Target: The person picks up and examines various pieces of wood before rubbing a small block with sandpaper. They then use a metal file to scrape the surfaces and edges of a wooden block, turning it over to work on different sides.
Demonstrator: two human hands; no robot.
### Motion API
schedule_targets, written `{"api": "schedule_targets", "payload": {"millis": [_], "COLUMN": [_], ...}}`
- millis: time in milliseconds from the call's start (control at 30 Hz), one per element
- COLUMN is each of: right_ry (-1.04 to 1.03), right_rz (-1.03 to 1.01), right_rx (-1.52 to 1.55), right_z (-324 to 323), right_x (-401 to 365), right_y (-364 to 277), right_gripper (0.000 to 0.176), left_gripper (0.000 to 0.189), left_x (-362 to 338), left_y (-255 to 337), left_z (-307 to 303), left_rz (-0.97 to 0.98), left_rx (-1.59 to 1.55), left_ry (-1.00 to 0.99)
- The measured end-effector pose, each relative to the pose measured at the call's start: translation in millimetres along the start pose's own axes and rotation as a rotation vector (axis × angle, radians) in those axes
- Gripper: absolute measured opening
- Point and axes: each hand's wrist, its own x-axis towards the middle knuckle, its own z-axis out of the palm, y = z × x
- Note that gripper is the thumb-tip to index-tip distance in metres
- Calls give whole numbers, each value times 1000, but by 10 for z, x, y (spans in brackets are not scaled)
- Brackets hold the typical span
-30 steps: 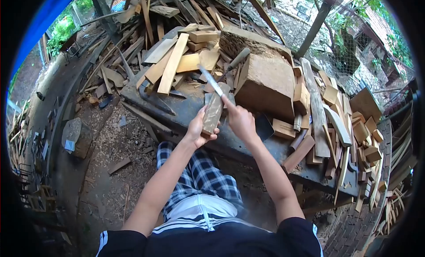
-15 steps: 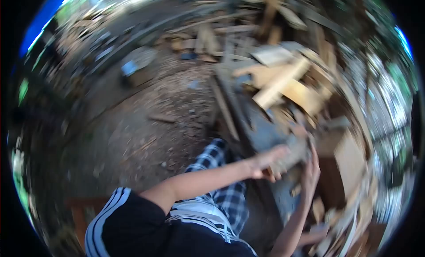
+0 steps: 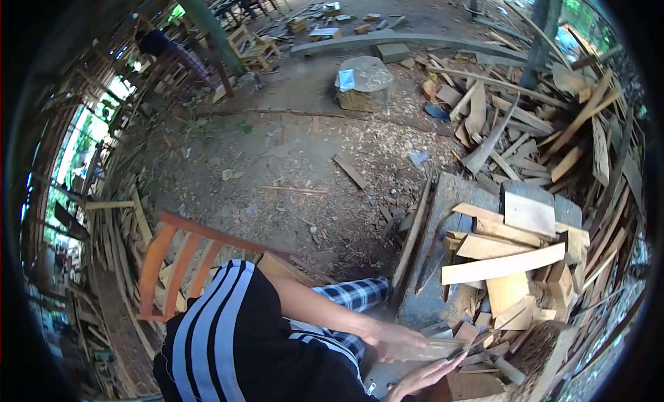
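My left hand (image 3: 395, 342) reaches across from the left, its fingers closed on a flat, pale wood piece (image 3: 443, 349). My right hand (image 3: 427, 378) is beside it at the bottom edge, palm turned up and fingers stretched out. Its fingertips are close to the far end of the wood piece; whether they touch it is hard to make out. Just right of the hands lies a tool with a rounded wooden handle (image 3: 510, 370), among wood scraps. Beyond them a pile of sawn wood pieces (image 3: 503, 265) rests on the worn grey bench (image 3: 425, 291).
A wooden chair back (image 3: 187, 263) stands at my left. Ahead is a chip-strewn dirt floor with a stump (image 3: 364, 84) bearing a small blue-white packet. Scrap boards (image 3: 553, 132) are heaped along the right. Another person (image 3: 169, 49) is at the far left.
My view has swung to the right and sharpened, so the scene shifts across it. Both hands now appear lower, and the wood piece is still in my left hand.
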Motion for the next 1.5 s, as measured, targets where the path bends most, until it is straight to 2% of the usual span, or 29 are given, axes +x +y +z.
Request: {"api": "schedule_targets", "payload": {"millis": [67,133,167,233,267,367,433,467,500,533,633,700,733,800,833,867,933,1000,1067,1100,1133,1200,1233,1267,1333,1367,1433,1467,1500], "right_ry": [-5,-102,-164,-270,-280,-168,-108,-15,-13,46,159,235,231,364,453,451,508,514,544,573,598,502,511,434,289,312,341,345,356], "right_rz": [-27,-6,106,67,132,190,239,123,178,144,284,297,383,438,350,460,448,545,584,525,468,633,557,514,527,522,582,625,636], "right_rx": [-46,-3,0,15,135,109,61,-21,-101,-184,-174,-191,-190,-88,-102,-51,-136,-127,-66,-80,-93,-133,-160,-270,-385,-421,-495,-470,-365], "right_z": [39,-13,-58,-171,-242,-510,-724,-763,-891,-966,-1199,-1265,-1324,-1394,-1374,-1391,-1340,-1315,-1337,-1298,-1279,-1278,-1210,-1135,-1199,-1208,-1310,-1352,-1415], "right_x": [56,163,208,277,282,196,83,-30,-125,-224,-517,-701,-739,-782,-805,-816,-831,-827,-769,-762,-719,-655,-645,-676,-697,-701,-620,-563,-508], "right_y": [-19,-84,-114,-266,-451,-1028,-1166,-988,-1065,-1043,-1022,-965,-1085,-1349,-1366,-1432,-1290,-1183,-1282,-1222,-1237,-1354,-1392,-1479,-1865,-1754,-1340,-1103,-1032], "right_gripper": [54,55,54,51,50,45,41,39,38,38,40,42,42,42,41,40,38,37,37,37,38,40,44,49,56,57,58,56,56], "left_gripper": [52,51,49,44,43,41,39,38,37,36,33,38,41,47,50,50,50,53,57,57,57,49,44,44,43,42,44,46,46], "left_x": [-56,-115,-159,-230,-270,-424,-521,-533,-457,-370,-258,-264,-272,-371,-432,-386,-240,1,162,126,163,219,248,289,260,226,168,148,151], "left_y": [99,185,242,271,311,415,576,636,626,615,732,888,979,1168,1234,1240,1184,1119,1037,1026,1016,1000,990,980,978,954,902,870,825], "left_z": [87,221,290,407,477,714,967,1101,1145,1188,1510,1598,1616,1791,1920,1959,2028,1979,2024,2101,2120,2074,2056,2047,2033,2059,2124,2144,2155], "left_rz": [9,43,12,12,-11,-105,-150,-162,-195,-225,-275,-280,-269,-311,-333,-354,-348,-442,-438,-380,-405,-335,-337,-350,-341,-325,-319,-308,-288], "left_rx": [60,50,-1,-7,12,132,226,287,313,343,519,645,744,765,774,799,841,831,922,930,959,767,709,736,618,627,665,679,683], "left_ry": [62,145,194,239,248,185,162,155,140,128,63,1,-41,-172,-186,-208,-200,-212,-218,-234,-260,-277,-241,-241,-75,-10,-53,-100,-58]}}
